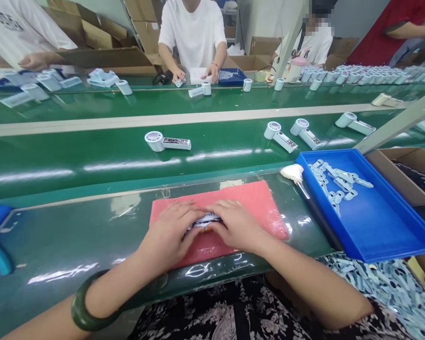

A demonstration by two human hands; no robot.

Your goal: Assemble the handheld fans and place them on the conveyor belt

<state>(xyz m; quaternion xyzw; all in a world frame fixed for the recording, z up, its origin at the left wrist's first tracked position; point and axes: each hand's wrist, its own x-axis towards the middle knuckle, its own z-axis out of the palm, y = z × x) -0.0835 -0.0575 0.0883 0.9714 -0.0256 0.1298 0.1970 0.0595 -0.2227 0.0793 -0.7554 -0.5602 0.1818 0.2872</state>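
Note:
On a pink mat (233, 255), both hands grip a pale blue handheld fan (209, 218), of which only a narrow strip with a dark line shows between the fingers. My left hand (172, 229) closes over its left end, thumb on the near side and fingers on the far side. From the right, my right hand (235, 224) holds the other end the same way, thumb almost meeting the left one. Most of the fan is covered by the hands.
A blue tray (386, 222) with pale handle covers (343, 179) stands right, beside a black-handled brush (315, 212). Below it lies a heap of pale parts (386, 288). Several fans (177, 143) lie on the green belt (74, 151). Co-workers (193, 38) sit across.

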